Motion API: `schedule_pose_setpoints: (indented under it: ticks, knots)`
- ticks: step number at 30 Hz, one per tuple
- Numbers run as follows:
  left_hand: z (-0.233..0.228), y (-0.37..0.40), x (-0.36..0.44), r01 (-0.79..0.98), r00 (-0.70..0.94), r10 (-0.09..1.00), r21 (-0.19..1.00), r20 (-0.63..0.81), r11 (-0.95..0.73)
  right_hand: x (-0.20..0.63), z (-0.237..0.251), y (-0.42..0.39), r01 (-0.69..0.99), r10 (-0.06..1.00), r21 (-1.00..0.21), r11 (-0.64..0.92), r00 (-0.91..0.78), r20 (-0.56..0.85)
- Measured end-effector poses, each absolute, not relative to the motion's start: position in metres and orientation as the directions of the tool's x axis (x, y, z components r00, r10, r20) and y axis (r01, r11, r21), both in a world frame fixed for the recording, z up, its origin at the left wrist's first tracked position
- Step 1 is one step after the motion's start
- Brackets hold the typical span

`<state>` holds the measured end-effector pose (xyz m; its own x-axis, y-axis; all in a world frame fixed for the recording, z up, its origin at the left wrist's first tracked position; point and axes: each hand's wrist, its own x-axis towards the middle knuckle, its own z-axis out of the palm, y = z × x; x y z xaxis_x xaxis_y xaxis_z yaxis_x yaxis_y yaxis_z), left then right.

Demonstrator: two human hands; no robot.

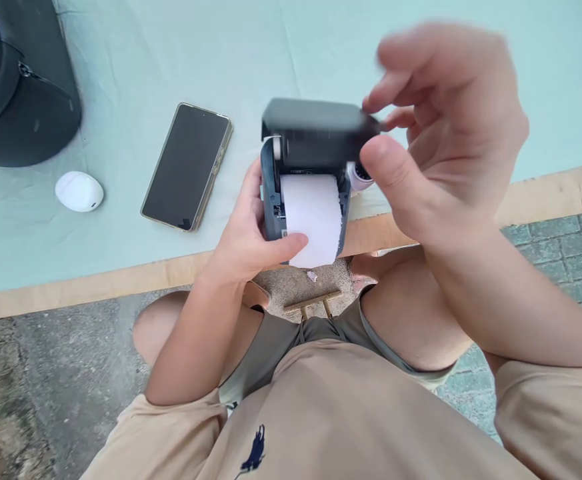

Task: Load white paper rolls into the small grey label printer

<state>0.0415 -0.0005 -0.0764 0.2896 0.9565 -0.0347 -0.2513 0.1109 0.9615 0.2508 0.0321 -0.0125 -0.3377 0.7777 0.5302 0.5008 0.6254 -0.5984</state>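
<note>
A small dark grey label printer [301, 160] is held over the table's near edge with its lid [315, 120] raised. A strip of white paper [311, 217] hangs out of its open bay. My left hand [245, 237] grips the printer's body from the left, thumb pressing on the paper. My right hand [441, 127], blurred, pinches the right end of the lid between thumb and fingers. A white roll end [358, 177] shows at the printer's right side.
A black phone [187, 167] lies face up on the pale green tablecloth [131, 80]. A white earbud case [79, 191] sits to its left, and a dark bag [15, 80] fills the far left corner. The wooden table edge [551, 193] runs below. My knees and paved ground lie beneath.
</note>
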Motion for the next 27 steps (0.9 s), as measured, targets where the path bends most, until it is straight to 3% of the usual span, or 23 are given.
schedule_pose_setpoints:
  ticks: [2, 9, 16, 20, 27]
  knots:
    - [-0.080, -0.001, 0.041, -0.250, 0.306, 0.950, 0.958, -0.063, 0.144, 0.249, -0.016, 0.032, 0.442, 0.721, -0.575, 0.689, -0.335, 0.606]
    - [-0.080, 0.000, 0.041, -0.352, 0.345, 0.938, 0.925, -0.012, 0.141, 0.256, -0.023, 0.032, 0.445, 0.627, -0.442, 0.779, -0.546, 0.556]
    - [-0.075, 0.000, 0.048, -0.408, 0.327, 0.945, 0.899, -0.018, 0.159, 0.261, -0.028, 0.034, 0.432, 0.535, -0.321, 0.843, -0.611, 0.583]
    - [-0.070, -0.003, 0.053, -0.410, 0.251, 0.961, 0.886, -0.117, 0.215, 0.262, -0.023, 0.032, 0.488, 0.585, -0.329, 0.809, -0.610, 0.535]
    - [-0.067, -0.004, 0.053, -0.376, 0.242, 0.967, 0.911, -0.082, 0.171, 0.262, -0.013, 0.028, 0.556, 0.698, -0.436, 0.708, -0.647, 0.307]
